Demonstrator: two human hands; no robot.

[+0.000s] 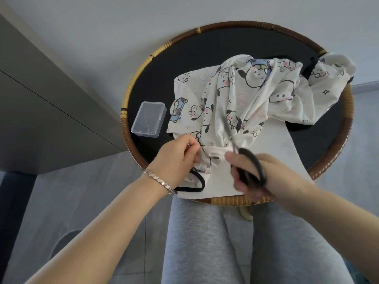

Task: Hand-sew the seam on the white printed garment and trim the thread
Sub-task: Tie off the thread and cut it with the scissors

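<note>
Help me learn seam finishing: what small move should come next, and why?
Probably snip close to the garment: the right hand holds the scissors with blades over it, near where the left hand pinches. The thread is too fine to see.

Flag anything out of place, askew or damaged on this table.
Nothing is spilled or damaged. The white printed garment lies bunched, one end draped over the round table's far right rim. The white sheet under it slightly overhangs the near edge.

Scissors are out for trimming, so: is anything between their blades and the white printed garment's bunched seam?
Nothing visible: the black-handled scissors in the right hand reach over the white printed garment, which the left hand pinches.
</note>
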